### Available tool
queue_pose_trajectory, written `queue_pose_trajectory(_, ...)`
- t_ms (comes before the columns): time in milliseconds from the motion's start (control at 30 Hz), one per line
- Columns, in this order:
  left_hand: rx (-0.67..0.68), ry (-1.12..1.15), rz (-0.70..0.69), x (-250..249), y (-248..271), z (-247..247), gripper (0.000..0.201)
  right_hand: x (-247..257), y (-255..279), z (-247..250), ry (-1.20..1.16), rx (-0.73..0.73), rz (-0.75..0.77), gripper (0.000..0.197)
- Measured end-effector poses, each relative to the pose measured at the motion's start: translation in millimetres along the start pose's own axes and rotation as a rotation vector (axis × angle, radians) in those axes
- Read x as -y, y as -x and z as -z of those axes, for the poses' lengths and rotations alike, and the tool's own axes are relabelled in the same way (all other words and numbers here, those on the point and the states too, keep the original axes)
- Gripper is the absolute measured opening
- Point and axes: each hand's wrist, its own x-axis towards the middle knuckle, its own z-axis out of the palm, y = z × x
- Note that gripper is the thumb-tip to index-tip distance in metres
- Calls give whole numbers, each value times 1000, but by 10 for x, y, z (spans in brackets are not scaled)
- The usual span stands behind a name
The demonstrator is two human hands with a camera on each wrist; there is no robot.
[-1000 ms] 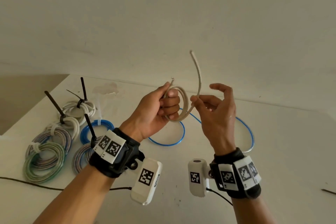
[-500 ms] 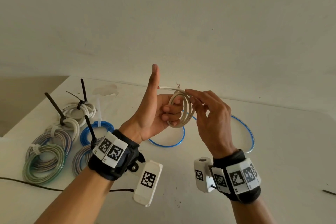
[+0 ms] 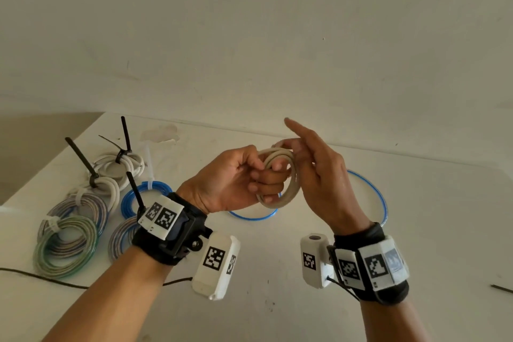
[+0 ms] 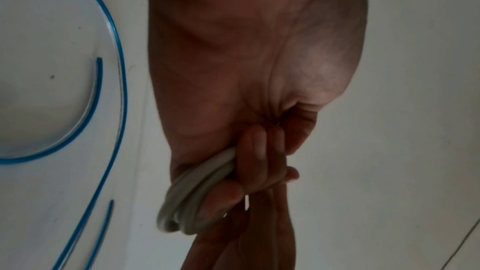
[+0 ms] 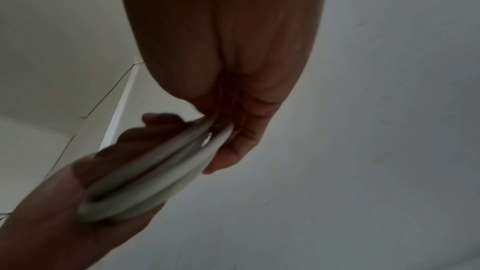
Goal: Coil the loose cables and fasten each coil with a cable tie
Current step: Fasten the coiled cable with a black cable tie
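A beige cable coil [image 3: 288,200] hangs in the air above the white table [image 3: 416,244]. My left hand [image 3: 249,175] grips its near side, fingers curled through the loops and thumb down on top; the left wrist view shows the coil [image 4: 187,192] under those curled fingers. My right hand [image 3: 319,169] pinches the coil's far top edge, index finger raised. In the right wrist view the coil [image 5: 155,171] runs in between thumb and fingers. A loose blue cable [image 3: 380,197] lies on the table beneath both hands.
At the left of the table lie several tied coils: white coils [image 3: 122,166], a blue coil [image 3: 150,189], multicoloured coils [image 3: 66,247], with black cable tie tails sticking up. A thin black wire [image 3: 41,277] crosses the front left. A wall stands close behind.
The free beige tail that stood up a second ago is wound into the coil. My left thumb, raised half a second ago, has come down on the coil. My right index finger has lifted.
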Motion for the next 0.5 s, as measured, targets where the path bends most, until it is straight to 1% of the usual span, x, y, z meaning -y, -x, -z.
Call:
queue_pose_trajectory(100,-31,-12,11,-73,44,79,20,30,2,50,-32,16,-61,28)
queue_pose_trajectory(167,-18,-48,22,-88,65,97,22,75,6,47,-93,26,-132,22)
queue_pose_trajectory(233,2,-86,40,-74,67,95,21,104,10,31,-103,38,-139,27)
queue_pose_trajectory(300,-4,-137,59,-62,66,96,17,104,18,26,-86,78,-103,33)
queue_pose_trajectory(367,-39,-183,84,-60,72,90,17,74,23,35,-78,104,-65,28)
queue_pose_trajectory(500,-161,-224,138,-83,77,31,23,13,16,68,-88,73,-161,18)
